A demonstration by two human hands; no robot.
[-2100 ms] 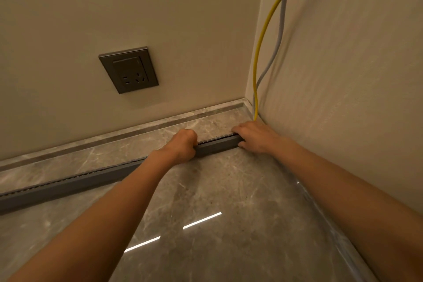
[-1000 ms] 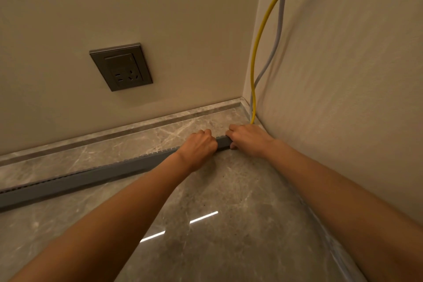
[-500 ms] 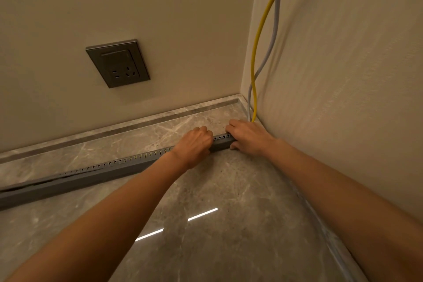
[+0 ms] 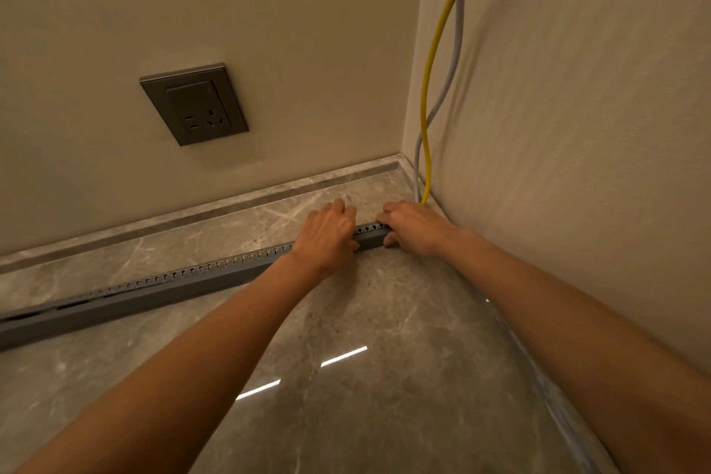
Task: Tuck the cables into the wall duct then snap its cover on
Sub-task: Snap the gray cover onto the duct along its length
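Note:
A long grey slotted duct (image 4: 161, 291) lies on the marble floor, running from the left edge to the corner on the right. My left hand (image 4: 327, 237) grips over the duct near its right end. My right hand (image 4: 413, 227) holds the very end of the duct by the corner. A short piece of duct shows between the two hands. A yellow cable (image 4: 433, 62) and a grey cable (image 4: 456, 50) hang down the right wall and reach the floor just behind my right hand. At the far left a grey strip sits partly lifted on the duct.
A grey wall socket (image 4: 194, 104) sits on the back wall above the duct. A marble skirting (image 4: 192, 221) runs along the base of the back wall. The right wall (image 4: 577, 127) stands close beside my right arm. The glossy marble floor (image 4: 346, 377) spreads out in front.
My left hand has slid right along the duct toward my right hand. The slotted top edge of the duct now shows along its length. The view has shifted slightly.

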